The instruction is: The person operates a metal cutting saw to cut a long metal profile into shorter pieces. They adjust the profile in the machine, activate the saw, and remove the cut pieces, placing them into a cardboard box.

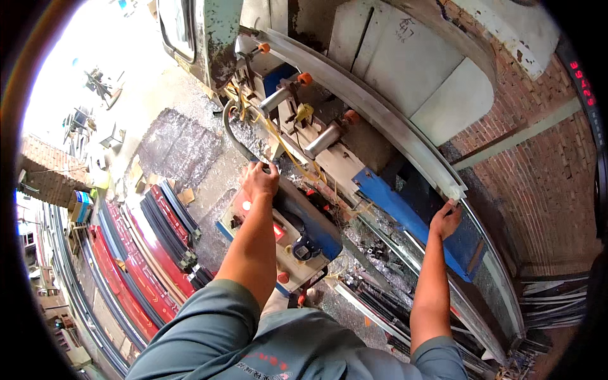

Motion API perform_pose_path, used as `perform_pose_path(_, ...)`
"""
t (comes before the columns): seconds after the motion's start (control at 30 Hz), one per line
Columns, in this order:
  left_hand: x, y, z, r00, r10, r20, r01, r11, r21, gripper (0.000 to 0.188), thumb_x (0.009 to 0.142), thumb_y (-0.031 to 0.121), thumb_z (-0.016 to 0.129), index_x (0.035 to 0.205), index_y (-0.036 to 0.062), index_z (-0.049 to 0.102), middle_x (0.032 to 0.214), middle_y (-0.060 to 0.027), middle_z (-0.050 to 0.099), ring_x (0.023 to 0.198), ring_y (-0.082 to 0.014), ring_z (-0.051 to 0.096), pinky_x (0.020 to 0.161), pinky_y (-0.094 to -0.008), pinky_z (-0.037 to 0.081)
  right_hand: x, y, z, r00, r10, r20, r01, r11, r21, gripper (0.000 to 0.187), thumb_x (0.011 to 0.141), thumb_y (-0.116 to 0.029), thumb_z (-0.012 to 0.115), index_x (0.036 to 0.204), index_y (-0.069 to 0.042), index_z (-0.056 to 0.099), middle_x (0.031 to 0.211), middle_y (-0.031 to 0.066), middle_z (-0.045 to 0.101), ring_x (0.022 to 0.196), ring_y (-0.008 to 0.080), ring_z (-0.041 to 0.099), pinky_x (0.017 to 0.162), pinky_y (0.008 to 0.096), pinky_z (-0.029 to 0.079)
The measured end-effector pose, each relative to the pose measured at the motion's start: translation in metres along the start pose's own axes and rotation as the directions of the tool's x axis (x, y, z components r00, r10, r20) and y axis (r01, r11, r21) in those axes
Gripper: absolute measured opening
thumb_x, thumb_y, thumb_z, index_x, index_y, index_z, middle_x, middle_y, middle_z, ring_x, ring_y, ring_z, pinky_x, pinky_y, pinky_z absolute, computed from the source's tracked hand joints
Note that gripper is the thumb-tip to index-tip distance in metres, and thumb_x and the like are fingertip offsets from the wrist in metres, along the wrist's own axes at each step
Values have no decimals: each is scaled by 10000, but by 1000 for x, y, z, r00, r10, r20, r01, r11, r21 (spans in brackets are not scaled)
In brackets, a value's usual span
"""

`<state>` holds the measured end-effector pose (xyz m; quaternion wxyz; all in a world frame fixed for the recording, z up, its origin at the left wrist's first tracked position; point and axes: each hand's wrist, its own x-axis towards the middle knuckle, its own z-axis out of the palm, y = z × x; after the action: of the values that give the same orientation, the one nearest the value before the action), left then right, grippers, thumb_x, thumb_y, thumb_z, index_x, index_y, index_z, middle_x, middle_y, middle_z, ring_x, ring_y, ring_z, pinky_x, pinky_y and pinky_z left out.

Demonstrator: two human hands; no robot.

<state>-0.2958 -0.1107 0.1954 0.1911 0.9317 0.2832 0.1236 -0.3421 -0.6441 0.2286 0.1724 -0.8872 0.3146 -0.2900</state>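
Observation:
A long silver metal profile [380, 114] runs along the back of a blue and cream machine [399, 209]. Its near end is at the fingertips of my right hand [445, 221], closed there in a pinch. My left hand [258, 182] is curled over something dark at the top of a dark motor-like housing [304, 209]; what the fingers hold is hidden. Cylindrical metal clamps [323, 139] with orange knobs stand between the hands and the profile. Below my left hand, a cream tabletop [288, 269] carries a dark round tape-measure-like item [304, 249].
A grey hose [231, 133] and yellow air lines [278, 136] run beside the clamps. Metal shavings [180, 136] litter the floor. Red and dark profiles [120, 272] lie stacked at left. Dark bars [380, 304] lie under the machine. A brick wall [525, 190] stands at right.

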Motion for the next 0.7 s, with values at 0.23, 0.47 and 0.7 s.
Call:
perform_pose_path(0.23,1,2,-1,999,-1,33,1,1000,-15,390,865,457,589,995,134,766,1091,-72,679,1108,-266,593,985,-420,414,3,15,6,1000,-23,-12,23,1000,-2,775,1012,-629,378,1411,26,495,1222,203,630,1171,385,545,956,522,456)
perform_pose_path(0.47,0,2,0,999,-21,38,21,1000,2,392,866,462,594,982,127,763,1090,-57,681,1102,-248,599,976,-414,418,2,10,3,999,-40,-30,40,999,-12,793,1011,-638,369,1416,34,486,1259,212,610,1193,384,533,994,514,446)
perform_pose_path(0.7,1,0,3,1000,4,15,-5,1000,8,381,864,457,595,952,125,758,1080,-53,680,1093,-245,601,970,-416,416,3,12,4,999,-36,-22,36,999,-20,813,1008,-656,357,1426,30,477,1298,223,588,1209,390,526,995,520,449)
